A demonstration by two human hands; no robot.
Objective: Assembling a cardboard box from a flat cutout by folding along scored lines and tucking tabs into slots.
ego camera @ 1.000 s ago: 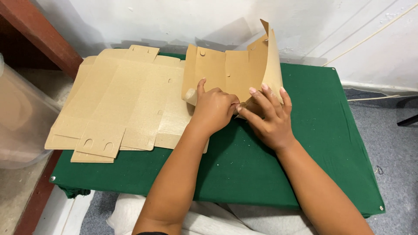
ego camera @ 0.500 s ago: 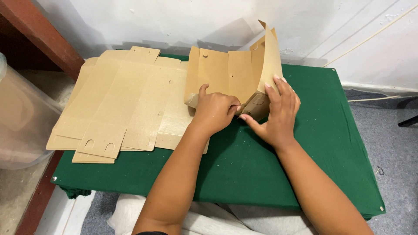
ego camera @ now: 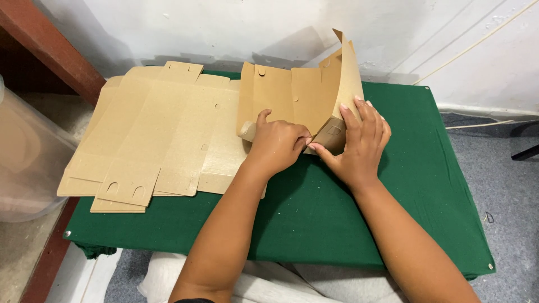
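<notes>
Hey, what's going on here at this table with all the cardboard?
A person is folding a flat brown cardboard box blank into shape on a green-covered table. The left hand presses down on the blank's lower part, while the right hand pushes a side panel upright, so that end now stands curved. To the left lies a stack of unfolded blanks, flat. A clear plastic bin sits beside the table.

Left of the half-folded carton (ego camera: 297, 98), the stack of flat cardboard blanks (ego camera: 151, 140) blocked the green table (ego camera: 337, 219); a clear plastic bin (ego camera: 22, 157) stood further left. Right of and nearer than the carton, bare cloth lay open. A wall (ego camera: 224, 28) closed off behind.
</notes>
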